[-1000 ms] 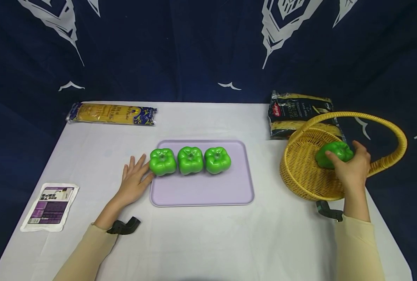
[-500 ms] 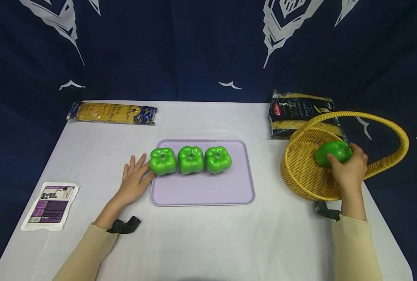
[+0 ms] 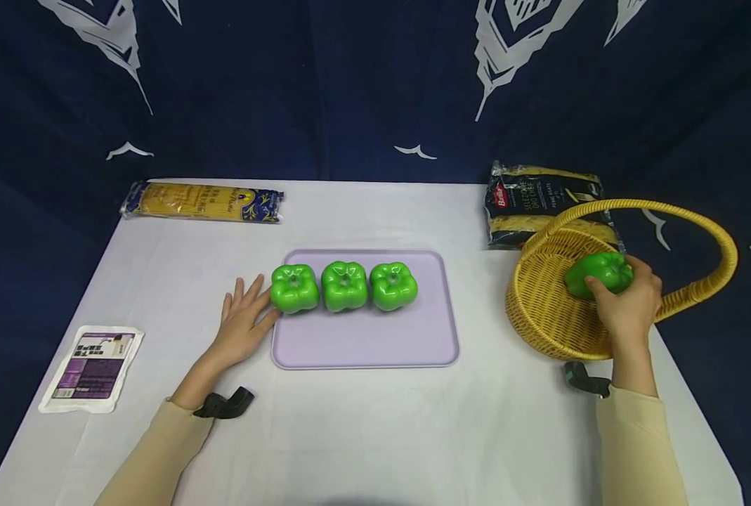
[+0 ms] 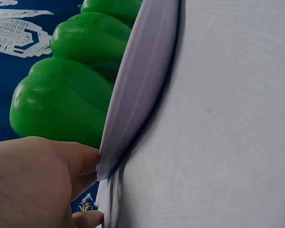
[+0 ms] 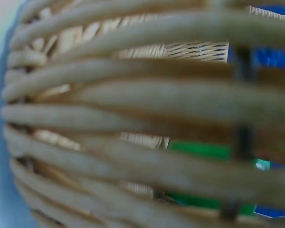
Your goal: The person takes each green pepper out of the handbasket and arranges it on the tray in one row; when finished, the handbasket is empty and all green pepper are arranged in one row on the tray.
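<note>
Three green bell peppers (image 3: 344,287) stand in a row along the far half of a lilac tray (image 3: 369,346). My left hand (image 3: 241,330) lies with fingers spread at the tray's left edge; in the left wrist view the thumb touches the rim, close to the nearest pepper (image 4: 61,104). On the right, my right hand (image 3: 631,302) holds another green bell pepper (image 3: 593,274) inside a yellow wicker basket (image 3: 539,327), reaching in under its raised handle. Basket weave fills the right wrist view, with the held pepper (image 5: 199,149) showing through gaps.
A black pasta bag (image 3: 539,193) lies behind the basket. At the back left is a yellow and blue pasta packet (image 3: 201,202). A white and purple pouch (image 3: 92,369) lies near the left table edge. A dark blue patterned cloth (image 3: 350,84) hangs behind.
My right hand and the pepper it holds have shifted slightly left within the basket. The left hand, tray and the peppers on it stay as they were.
</note>
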`<state>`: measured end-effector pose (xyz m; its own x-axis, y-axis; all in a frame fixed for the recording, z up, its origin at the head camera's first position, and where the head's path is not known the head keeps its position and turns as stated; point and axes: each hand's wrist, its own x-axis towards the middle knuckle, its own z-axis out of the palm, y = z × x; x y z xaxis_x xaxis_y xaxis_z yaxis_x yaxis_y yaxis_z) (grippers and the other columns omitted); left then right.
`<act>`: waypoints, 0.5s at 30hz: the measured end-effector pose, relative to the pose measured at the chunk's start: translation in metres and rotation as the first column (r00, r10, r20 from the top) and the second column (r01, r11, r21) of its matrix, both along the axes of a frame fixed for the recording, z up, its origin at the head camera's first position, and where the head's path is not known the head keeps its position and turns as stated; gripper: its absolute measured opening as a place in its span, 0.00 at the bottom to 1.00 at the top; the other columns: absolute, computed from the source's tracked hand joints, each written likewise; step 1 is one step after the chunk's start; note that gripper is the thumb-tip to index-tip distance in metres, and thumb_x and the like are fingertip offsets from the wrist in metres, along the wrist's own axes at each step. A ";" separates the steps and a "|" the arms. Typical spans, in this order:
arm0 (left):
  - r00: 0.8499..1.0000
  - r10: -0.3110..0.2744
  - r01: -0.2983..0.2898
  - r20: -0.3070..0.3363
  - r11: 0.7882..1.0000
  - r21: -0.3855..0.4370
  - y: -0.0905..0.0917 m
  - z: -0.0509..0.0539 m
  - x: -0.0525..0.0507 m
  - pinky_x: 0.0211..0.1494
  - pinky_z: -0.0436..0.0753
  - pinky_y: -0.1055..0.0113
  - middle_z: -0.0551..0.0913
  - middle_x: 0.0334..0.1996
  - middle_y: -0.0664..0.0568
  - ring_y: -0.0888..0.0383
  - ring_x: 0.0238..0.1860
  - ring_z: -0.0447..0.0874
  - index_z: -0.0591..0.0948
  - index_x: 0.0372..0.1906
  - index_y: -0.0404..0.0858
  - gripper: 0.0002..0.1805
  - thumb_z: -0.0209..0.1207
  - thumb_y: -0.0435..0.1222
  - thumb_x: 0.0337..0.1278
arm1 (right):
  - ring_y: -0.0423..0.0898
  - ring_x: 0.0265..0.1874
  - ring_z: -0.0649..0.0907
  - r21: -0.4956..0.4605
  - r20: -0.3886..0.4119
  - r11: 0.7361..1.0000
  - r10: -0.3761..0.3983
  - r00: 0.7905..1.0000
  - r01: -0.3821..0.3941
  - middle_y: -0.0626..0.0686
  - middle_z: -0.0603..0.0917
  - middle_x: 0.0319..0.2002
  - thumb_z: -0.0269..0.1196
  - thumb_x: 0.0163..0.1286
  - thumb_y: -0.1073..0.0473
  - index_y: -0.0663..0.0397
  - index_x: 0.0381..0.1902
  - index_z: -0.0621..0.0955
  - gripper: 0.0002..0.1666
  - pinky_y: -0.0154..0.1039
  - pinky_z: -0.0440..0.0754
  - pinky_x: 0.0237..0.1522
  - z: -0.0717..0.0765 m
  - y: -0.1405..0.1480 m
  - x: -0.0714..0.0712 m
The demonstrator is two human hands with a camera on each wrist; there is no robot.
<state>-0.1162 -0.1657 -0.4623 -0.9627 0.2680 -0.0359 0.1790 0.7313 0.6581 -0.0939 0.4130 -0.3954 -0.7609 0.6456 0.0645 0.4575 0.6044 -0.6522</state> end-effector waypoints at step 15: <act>1.000 -0.005 0.005 0.001 1.000 0.000 -0.001 -0.005 -0.002 0.73 0.26 0.35 0.47 0.77 0.33 0.32 0.77 0.25 0.63 0.73 0.37 0.30 0.47 0.45 0.72 | 0.62 0.71 0.58 0.003 -0.014 1.000 -0.004 1.000 0.004 0.64 0.58 0.72 0.63 0.68 0.53 0.51 0.76 0.58 0.43 0.64 0.59 0.68 0.000 -0.003 0.002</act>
<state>-0.1183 -0.1671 -0.4675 -0.9614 0.2726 -0.0367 0.1821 0.7308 0.6579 -0.0921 0.4104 -0.3951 -0.7571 0.6487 0.0773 0.4509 0.6045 -0.6567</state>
